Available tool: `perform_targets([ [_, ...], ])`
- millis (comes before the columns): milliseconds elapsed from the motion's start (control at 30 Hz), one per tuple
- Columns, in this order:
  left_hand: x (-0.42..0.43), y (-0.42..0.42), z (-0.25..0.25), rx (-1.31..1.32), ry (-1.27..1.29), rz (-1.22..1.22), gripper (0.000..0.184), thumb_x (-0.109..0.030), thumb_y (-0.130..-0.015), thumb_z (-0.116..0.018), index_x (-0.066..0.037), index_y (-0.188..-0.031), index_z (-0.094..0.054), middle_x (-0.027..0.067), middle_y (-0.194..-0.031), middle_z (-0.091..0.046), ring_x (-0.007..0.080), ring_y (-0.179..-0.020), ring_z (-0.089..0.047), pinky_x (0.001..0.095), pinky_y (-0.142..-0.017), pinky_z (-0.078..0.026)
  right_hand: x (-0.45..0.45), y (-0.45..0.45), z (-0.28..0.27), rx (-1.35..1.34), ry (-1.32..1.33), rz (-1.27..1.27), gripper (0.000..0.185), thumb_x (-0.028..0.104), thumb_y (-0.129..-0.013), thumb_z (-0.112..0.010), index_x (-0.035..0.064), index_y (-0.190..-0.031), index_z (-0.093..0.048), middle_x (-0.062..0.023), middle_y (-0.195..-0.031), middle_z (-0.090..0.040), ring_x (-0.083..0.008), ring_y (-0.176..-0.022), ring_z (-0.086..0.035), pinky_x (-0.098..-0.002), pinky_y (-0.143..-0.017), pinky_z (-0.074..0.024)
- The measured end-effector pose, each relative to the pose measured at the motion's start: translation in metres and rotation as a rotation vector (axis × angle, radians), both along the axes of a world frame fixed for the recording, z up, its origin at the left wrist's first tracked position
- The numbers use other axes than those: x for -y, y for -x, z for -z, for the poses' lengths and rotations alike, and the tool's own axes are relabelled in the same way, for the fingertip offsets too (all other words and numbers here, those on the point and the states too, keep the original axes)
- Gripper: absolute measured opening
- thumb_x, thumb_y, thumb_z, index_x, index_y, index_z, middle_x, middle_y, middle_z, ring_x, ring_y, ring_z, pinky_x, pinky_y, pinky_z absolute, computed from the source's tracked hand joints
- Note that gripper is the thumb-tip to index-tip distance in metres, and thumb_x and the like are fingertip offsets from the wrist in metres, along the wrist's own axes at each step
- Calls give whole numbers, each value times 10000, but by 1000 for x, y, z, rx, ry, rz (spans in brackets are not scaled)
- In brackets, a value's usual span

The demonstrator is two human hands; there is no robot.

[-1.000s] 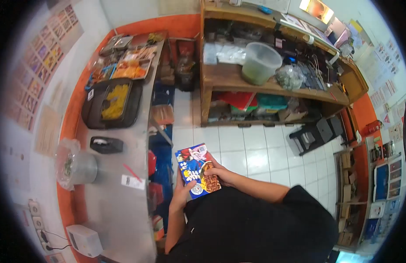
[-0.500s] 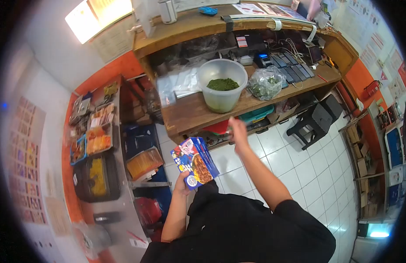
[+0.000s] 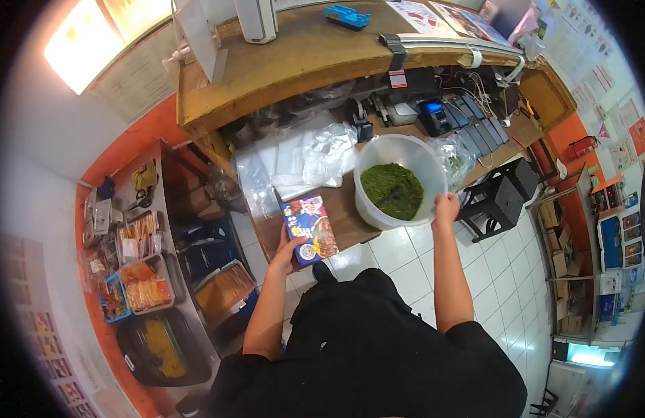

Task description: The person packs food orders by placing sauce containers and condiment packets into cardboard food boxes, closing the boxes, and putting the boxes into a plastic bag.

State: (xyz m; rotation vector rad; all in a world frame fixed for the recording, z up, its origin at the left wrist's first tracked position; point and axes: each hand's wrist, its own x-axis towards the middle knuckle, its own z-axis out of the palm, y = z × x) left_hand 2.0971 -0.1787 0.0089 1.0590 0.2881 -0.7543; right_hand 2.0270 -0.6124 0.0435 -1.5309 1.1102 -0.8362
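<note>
Packaging [image 3: 318, 221], lettering [image 3: 305, 232] too small to read, clamped in left hand [image 3: 285, 254]; right hand [image 3: 446, 209] gripping tub [image 3: 437, 174].

Blue box [image 3: 310, 228] with red and yellow print; green contents [image 3: 392, 190], perhaps darker-flecked; orange-and-white wall [image 3: 147, 132].

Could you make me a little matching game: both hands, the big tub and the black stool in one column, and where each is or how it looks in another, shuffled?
1. Left hand
2. Right hand
3. Big tub
4. Black stool

A. Has green, chopped-looking contents
B. Stands on the tiled floor
C. Holds blue printed packaging
D. At the tub's rim

Pairs: 1-C, 2-D, 3-A, 4-B
</note>
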Motion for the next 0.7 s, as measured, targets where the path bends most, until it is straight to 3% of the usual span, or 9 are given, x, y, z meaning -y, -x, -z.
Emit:
perform_targets([
  [133, 17, -35, 30, 26, -107, 64, 1032, -148, -741, -757, -116, -1538, -103, 167, -1409, -424, 298, -1287, -450, 433, -1060, -387, 23, 0, 3, 61, -78, -63, 136, 88, -746, -630, 48, -851, -555, -10, -733, -541, -126, -630, -482, -287, -581, -386],
  [167, 16, -39, 34, 17, -112, 64, 1032, -148, -741, -757, -116, -1538, -103, 167, -1409, -424, 298, -1287, -450, 433, -1060, -387, 4, 1, -32, 127, -214, -136, 162, 173, -830, -638, 58, -908, -554, 11, -714, -518, -113, -621, -476, -274, -568, -378],
  [267, 16, -53, 25, 88, -759, 273, 962, -208, -714, -761, -107, -1515, -240, 204, -1421, -397, 342, -1344, -360, 458, -1117, -284, -29, -2, -76, 420, -467, 91, 215, 274, -893, -613, 74, -942, -549, 27, -687, -487, -92, -578, -449, -246, -530, -344],
  [333, 25, -65, -31, 392, -1186, 194, 891, -261, -701, -749, -112, -1480, -343, 255, -1426, -359, 389, -1360, -296, 479, -1136, -216, -21, 30, -51, 308, -489, 86, 229, 320, -906, -595, 103, -962, -544, 30, -676, -475, -76, -535, -421, -244, -500, -333],
  [433, 39, -143, -15, 1106, -865, 123, 384, -140, -816, -615, -60, -1191, -611, 174, -1239, -576, 349, -1146, -522, 419, -1022, -379, -27, 76, 8, 173, -539, 223, 167, 248, -891, -591, 112, -967, -532, 24, -694, -475, -58, -518, -405, -233, -454, -322],
  [467, 62, -167, -30, 1159, -751, 179, 246, -59, -842, -556, -52, -1067, -655, 119, -1110, -657, 330, -1043, -574, 409, -932, -443, -33, 89, 22, 110, -566, 231, 146, 213, -890, -584, 109, -975, -528, 21, -711, -472, -54, -525, -404, -215, -433, -314],
  [533, 84, -215, -11, 1284, -744, 332, 214, -73, -834, -586, -97, -1021, -688, 86, -1030, -695, 306, -1031, -584, 420, -883, -463, -45, 115, 50, 36, -638, 206, 168, 225, -860, -591, 109, -967, -531, -8, -712, -506, -93, -506, -417, -260, -459, -351],
  [600, 97, -250, 9, 1398, -1135, 938, 148, -97, -821, -601, -104, -902, -725, 84, -921, -715, 275, -962, -630, 411, -807, -493, -60, 140, 64, -19, -670, 194, 174, 224, -859, -594, 107, -974, -535, -19, -741, -521, -104, -524, -431, -264, -475, -370],
  [700, 130, -269, 15, 1649, -1367, 1303, 147, -114, -816, -591, -106, -794, -736, 92, -846, -718, 257, -880, -672, 395, -747, -510, -67, 154, 74, -54, -675, 289, 189, 220, -857, -597, 98, -990, -543, -39, -795, -546, -119, -564, -457, -270, -507, -402],
])
